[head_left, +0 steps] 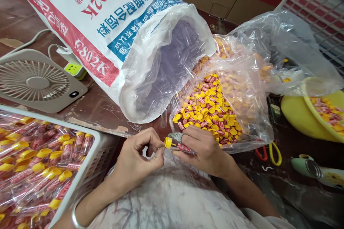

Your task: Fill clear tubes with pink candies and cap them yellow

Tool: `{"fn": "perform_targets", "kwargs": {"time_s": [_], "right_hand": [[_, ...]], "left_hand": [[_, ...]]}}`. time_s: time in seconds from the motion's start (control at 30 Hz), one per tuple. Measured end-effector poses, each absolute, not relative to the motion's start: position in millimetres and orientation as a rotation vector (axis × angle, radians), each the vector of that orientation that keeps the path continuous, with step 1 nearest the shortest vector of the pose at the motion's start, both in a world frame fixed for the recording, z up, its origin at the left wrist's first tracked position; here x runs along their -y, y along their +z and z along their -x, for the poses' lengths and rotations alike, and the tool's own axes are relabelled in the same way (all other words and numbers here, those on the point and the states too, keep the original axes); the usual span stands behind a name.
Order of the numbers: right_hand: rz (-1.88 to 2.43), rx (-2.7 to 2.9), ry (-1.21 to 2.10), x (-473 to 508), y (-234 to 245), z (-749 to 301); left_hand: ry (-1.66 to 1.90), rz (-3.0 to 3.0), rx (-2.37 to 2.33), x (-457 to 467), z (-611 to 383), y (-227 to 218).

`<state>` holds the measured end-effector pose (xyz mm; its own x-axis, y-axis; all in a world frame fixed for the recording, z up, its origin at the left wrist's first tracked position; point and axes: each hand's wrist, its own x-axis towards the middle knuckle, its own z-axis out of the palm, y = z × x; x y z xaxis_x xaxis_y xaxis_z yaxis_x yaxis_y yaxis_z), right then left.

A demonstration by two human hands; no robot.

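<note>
— Over the lap [174,196], what's in the hands?
— The right hand [204,150] closes around a tube [182,147]; the left hand [137,155] pinches its yellow cap [168,142].
— Tricky to hold?
— Likely light, stiff, slick; grip the barrel. A bag [255,114] of caps lies just beyond.

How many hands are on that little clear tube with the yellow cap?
2. The left hand pinches the yellow cap of the small clear plastic tube; the right hand grips the tube's body. No other hands are in view.
</note>
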<state>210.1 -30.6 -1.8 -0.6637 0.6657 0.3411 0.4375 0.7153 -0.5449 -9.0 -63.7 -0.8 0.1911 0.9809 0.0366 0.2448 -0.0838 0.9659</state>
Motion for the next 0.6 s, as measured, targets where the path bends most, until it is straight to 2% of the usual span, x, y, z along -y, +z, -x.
{"fn": "perform_targets", "kwargs": {"time_s": [0.3, 0.6], "right_hand": [[0.894, 2.401, 0.439, 26.6, -7.6, -213.5], [0.814, 2.391, 0.523, 22.3, -4.2, -211.5]], "left_hand": [[0.915, -1.776, -1.184, 48.4, 12.0, 10.7], [0.777, -1.468, -1.035, 38.5, 16.4, 7.6]]}}
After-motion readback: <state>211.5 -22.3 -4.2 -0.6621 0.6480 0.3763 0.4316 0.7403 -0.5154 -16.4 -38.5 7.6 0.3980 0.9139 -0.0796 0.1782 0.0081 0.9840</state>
